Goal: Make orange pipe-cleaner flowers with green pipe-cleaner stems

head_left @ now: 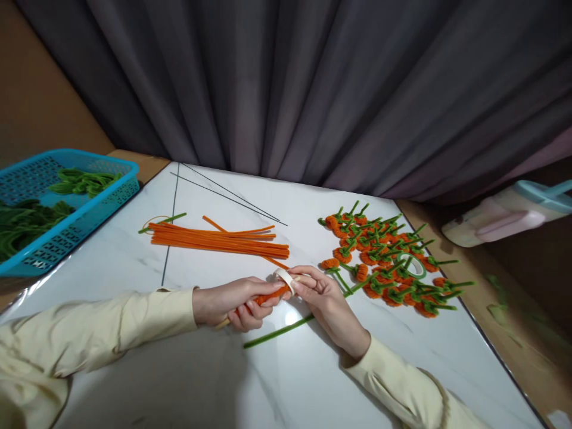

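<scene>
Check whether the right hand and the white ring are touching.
Touching. The head view shows the right hand with its fingertips against the right side of the white ring, no gap between.

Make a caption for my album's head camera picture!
Left hand grips a fuzzy orange piece, right hand a round white ring, beside little orange-and-green fuzzy pumpkins on a white table.

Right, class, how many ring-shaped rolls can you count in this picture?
2: one white roll at the fingertips of the right hand, the other roll on the table, among the orange-and-green pieces. More could be hidden under those pieces.
</scene>
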`<state>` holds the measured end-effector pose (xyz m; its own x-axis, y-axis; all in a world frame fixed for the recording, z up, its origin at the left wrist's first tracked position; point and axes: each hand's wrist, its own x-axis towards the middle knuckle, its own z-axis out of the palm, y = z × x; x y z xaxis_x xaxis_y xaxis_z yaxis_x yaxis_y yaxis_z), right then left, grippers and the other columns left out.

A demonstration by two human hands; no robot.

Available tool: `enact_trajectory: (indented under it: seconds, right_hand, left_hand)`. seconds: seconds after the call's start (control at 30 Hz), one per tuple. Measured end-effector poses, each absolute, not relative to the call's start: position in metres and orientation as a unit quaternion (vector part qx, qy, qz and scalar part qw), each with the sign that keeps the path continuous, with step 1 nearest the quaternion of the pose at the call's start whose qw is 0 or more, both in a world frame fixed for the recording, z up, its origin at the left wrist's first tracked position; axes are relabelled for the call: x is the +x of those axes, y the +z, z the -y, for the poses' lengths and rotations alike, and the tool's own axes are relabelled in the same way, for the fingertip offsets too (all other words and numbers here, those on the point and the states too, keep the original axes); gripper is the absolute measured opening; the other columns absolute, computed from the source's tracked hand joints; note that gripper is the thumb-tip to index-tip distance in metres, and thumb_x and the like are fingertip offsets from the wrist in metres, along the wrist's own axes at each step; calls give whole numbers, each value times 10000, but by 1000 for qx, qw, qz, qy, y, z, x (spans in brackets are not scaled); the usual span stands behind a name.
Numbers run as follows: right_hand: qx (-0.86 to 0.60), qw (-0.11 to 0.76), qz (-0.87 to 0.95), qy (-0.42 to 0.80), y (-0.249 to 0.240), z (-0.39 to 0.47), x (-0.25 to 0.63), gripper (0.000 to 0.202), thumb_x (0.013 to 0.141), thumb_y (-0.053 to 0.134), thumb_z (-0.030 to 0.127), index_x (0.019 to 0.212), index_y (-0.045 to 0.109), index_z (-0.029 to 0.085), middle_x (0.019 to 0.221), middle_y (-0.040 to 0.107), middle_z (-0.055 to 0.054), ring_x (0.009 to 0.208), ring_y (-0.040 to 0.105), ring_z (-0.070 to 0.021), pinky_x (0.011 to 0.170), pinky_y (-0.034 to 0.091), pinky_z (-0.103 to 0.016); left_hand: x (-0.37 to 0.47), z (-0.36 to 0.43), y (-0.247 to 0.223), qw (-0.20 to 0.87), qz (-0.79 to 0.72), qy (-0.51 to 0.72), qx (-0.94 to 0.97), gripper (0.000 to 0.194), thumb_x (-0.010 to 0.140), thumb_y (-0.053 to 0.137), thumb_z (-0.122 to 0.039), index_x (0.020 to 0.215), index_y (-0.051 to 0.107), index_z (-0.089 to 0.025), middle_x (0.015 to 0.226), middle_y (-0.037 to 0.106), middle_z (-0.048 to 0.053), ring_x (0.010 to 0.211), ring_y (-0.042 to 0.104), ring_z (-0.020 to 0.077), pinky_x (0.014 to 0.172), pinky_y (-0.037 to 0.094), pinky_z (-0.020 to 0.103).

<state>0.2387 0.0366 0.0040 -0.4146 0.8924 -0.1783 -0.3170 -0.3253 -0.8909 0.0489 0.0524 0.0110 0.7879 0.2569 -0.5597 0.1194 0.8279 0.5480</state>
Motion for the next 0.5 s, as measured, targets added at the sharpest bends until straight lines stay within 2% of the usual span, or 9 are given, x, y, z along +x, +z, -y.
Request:
enact_trajectory:
  seconds: [0.17, 0.33, 0.5]
  right_hand:
    - [-345, 412, 424, 729, 0, -36, 239, 218, 747, 691, 255, 944, 611, 202, 849, 694, -9, 744, 641, -115, 789, 467, -271]
    - [-374, 412, 481, 678, -2, -35, 239, 202, 756, 679, 283, 931, 611, 207, 822, 658, -8, 794, 618, -134, 773, 468, -278]
    - [-365, 423, 534, 635, -1, -30, 236, 305, 803, 627, 299, 1074, 500, 241, 803, 588, 15, 773, 569, -120, 753, 443, -272]
  left_hand:
    - [46, -56, 6, 919, -298, 22, 258, 438, 822, 465, -569, 633, 342, -193, 467, 189, -82, 354, 53, 45, 277, 28, 134]
    - [45, -57, 4, 922, -282, 2, 264, 526, 801, 481, -584, 538, 265, -183, 461, 167, -75, 350, 42, 40, 268, 16, 141]
    - [47, -58, 5, 921, -284, -14, 267, 532, 788, 501, -572, 520, 256, -183, 449, 159, -75, 346, 38, 40, 264, 15, 144]
